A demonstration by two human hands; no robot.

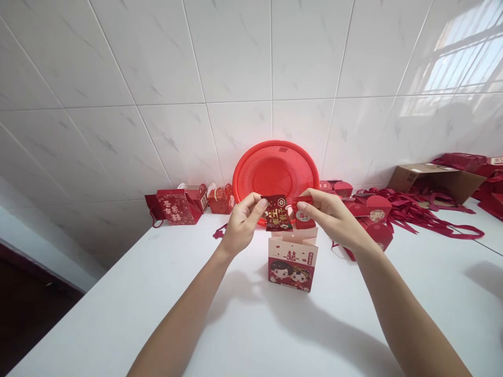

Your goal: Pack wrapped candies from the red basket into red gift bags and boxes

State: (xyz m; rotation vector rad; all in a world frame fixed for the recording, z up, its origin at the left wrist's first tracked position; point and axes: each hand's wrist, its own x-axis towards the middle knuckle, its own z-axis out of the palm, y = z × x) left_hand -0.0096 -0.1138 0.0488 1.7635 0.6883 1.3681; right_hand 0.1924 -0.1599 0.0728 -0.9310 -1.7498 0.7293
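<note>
Between finger and thumb, my left hand (244, 220) pinches a dark red candy packet (280, 213) with gold lettering. My right hand (334, 214) grips a smaller bright red packet (305, 219) with a pale round label. The two packets hang side by side above an upright gift box (291, 267), whose top is open. That box is red and cream, with two cartoon faces and a red character on its front. Neither packet is inside it.
A red plastic basket (240, 178) leans against the tiled wall behind my hands. Red gift boxes (178, 207) stand at the left, with more boxes (367, 209) at the right. Dark red ribbons (416, 214) lie near a cardboard box (436, 175). The white table (129, 309) ends at the left.
</note>
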